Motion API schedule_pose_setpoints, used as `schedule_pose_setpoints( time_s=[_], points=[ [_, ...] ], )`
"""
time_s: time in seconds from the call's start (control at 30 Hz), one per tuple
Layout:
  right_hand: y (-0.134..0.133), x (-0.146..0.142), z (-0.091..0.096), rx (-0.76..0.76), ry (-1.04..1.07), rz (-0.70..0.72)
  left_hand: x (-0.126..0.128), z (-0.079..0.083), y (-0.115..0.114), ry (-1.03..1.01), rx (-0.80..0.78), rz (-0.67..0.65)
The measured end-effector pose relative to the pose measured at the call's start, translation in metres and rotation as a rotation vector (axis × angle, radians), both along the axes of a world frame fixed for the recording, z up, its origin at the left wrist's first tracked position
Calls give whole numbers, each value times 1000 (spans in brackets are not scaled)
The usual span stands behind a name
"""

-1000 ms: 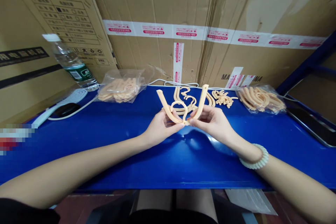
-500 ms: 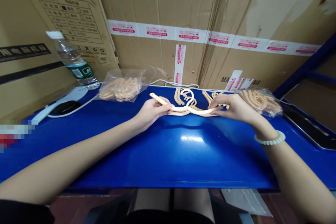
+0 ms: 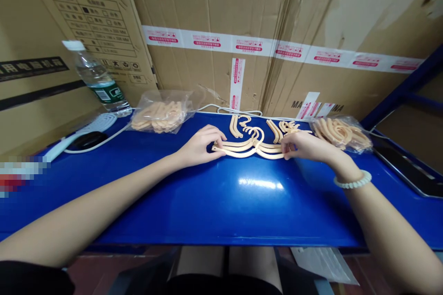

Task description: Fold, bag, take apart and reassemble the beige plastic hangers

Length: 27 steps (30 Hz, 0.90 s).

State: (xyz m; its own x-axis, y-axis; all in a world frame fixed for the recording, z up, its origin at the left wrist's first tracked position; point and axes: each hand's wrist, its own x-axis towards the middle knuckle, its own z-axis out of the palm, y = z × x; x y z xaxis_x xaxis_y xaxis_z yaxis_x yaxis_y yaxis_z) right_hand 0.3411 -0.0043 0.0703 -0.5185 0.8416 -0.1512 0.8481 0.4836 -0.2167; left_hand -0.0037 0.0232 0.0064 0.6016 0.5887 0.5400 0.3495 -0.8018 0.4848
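Observation:
A beige plastic hanger [image 3: 249, 152] lies flat on the blue table [image 3: 221, 203], on top of a small stack of assembled hangers. My left hand [image 3: 200, 146] rests at its left end, fingers curled with the tips touching the arm. My right hand [image 3: 303, 146] pinches its right end. Loose hanger arms [image 3: 236, 126] and hooks [image 3: 292, 126] lie just behind the stack.
Two clear bags of beige parts sit at the back, one to the left [image 3: 162, 114] and one to the right [image 3: 341, 132]. A water bottle [image 3: 97, 80], a white device with cable [image 3: 85, 132] and cardboard boxes [image 3: 263, 32] surround the table. A dark tray [image 3: 404, 166] lies at far right.
The hanger, folded into a V and held up a second ago, was spread out flat and set down onto the stack. Both hands moved apart and down to the table.

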Motion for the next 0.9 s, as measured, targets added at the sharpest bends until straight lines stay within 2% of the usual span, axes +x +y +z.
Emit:
schedule_pose_setpoints(
  time_s=[0.33,0.9],
  points=[
    [0,-2,-2,76,-22,-27,-1,-16,5,92,132,29],
    [-2,1,1,99,-62,-152,1,-19,2,137,213,38]
  ],
)
